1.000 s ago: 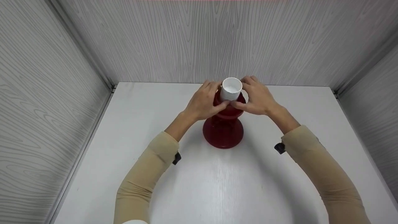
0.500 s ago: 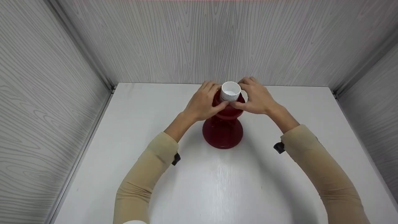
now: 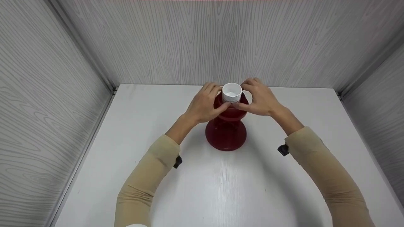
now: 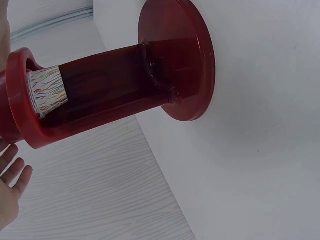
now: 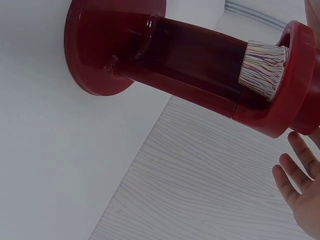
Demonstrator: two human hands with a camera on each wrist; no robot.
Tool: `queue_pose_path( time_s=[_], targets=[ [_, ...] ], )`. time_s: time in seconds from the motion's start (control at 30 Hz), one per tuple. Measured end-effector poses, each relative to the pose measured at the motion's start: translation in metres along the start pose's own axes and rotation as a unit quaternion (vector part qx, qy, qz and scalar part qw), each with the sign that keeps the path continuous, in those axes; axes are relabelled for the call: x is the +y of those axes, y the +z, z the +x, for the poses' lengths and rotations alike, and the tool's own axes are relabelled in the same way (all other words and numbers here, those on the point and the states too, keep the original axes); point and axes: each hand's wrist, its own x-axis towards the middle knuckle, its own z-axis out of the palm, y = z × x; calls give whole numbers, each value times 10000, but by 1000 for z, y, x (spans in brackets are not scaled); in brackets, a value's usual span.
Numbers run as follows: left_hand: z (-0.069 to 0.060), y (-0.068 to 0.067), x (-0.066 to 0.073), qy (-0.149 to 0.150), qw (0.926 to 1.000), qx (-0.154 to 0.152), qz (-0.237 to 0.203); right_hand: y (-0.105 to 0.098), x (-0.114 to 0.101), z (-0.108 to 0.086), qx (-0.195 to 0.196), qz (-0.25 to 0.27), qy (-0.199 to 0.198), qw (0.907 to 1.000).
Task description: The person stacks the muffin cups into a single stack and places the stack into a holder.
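A red cup dispenser (image 3: 226,135) with a round base stands upright on the table. White paper cups (image 3: 232,95) sit mouth up in its top collar; their open rim sticks out above. Streaky coloured printing covers the cups' lower part (image 4: 48,89) in the left wrist view, inside the open-sided column. My left hand (image 3: 203,103) holds the collar from the left, my right hand (image 3: 258,98) from the right. Both thumbs meet in front of the cups. Beneath the collar, the lower fingers (image 5: 286,185) of my right hand are spread. Contact behind the cups is hidden.
A white table (image 3: 221,189) carries the dispenser near its back edge. Grey wood-grain panels rise behind (image 3: 202,41) and along both sides. Small black devices (image 3: 283,150) hang below both sleeve cuffs.
The white cups have sunk lower into the collar and shifted slightly left, so less sticks out. My left hand has edged slightly left; my right hand has barely moved.
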Motion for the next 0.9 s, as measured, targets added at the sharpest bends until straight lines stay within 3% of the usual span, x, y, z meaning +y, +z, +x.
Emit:
queue_pose_path(
  time_s=[0.9],
  targets=[
    [0, 0, 0, 12, 10000, -19, 57, 1, 2, -6, 338, 152, -17, 9993]
  ],
)
